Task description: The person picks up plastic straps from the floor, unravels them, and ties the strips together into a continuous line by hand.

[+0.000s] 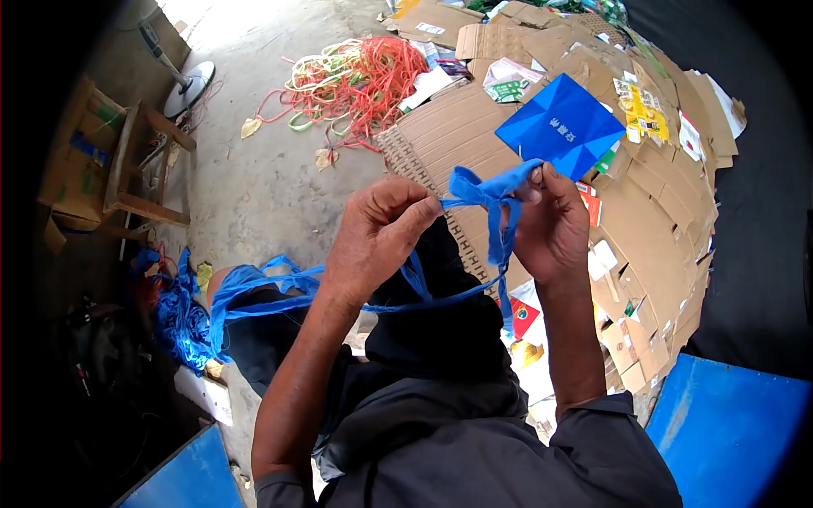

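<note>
My left hand (381, 233) pinches a thin end of a blue cloth strip (495, 196) between thumb and forefinger. Opposite it, my right hand (555, 222) grips a wider part of the same strip, which is looped or knotted between the two hands. A tail of cloth hangs below my right hand. More blue strips (254, 288) stretch across my lap to the left. They reach a tangled heap of blue cloth (179, 317) on the floor.
Flattened cardboard (644, 229) covers the right side, with a blue printed box (561, 127) on top. A red and green strap pile (373, 80) lies ahead. At left are a wooden stool (140, 169), a cardboard box (85, 161) and a fan base (190, 89).
</note>
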